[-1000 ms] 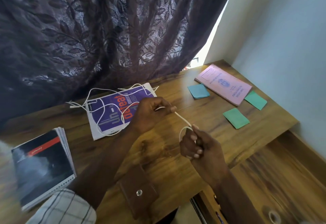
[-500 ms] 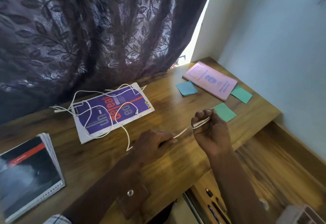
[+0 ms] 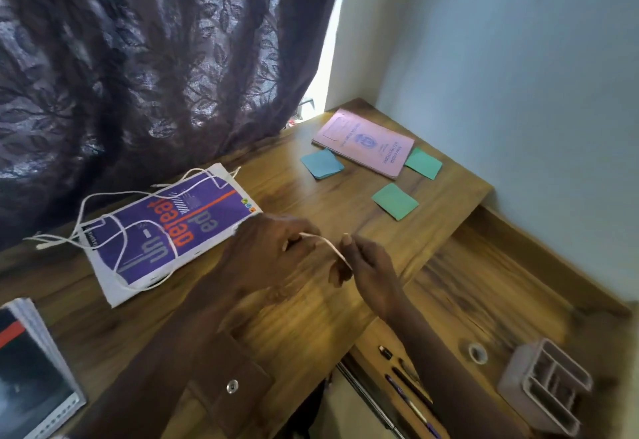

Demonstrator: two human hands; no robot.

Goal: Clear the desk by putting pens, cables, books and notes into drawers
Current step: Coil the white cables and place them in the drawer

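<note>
Currently both hands work above the middle of the tabletop (image 3: 345, 317): the left hand (image 3: 276, 248) pinches a white cable (image 3: 326, 243) in curled fingers, and the right hand (image 3: 366, 262), fingers also curled, grips the same cable just beside it, so a short stretch runs between them. The rest of the cable trails left in loose loops over a purple book (image 3: 193, 217) lying flat near the curtain (image 3: 155, 58), with its ends spilling onto the wood beyond the book's left edge. Further back lies a pink booklet (image 3: 363, 141), with a blue note (image 3: 321, 163) just beside it, a green note (image 3: 423, 163) at its right edge and a second green note (image 3: 395, 201) nearer the hands. A spiral notebook (image 3: 31, 369) sits at the left corner. Pens (image 3: 408, 383) lie in the open drawer (image 3: 484, 300) at the lower right.
</note>
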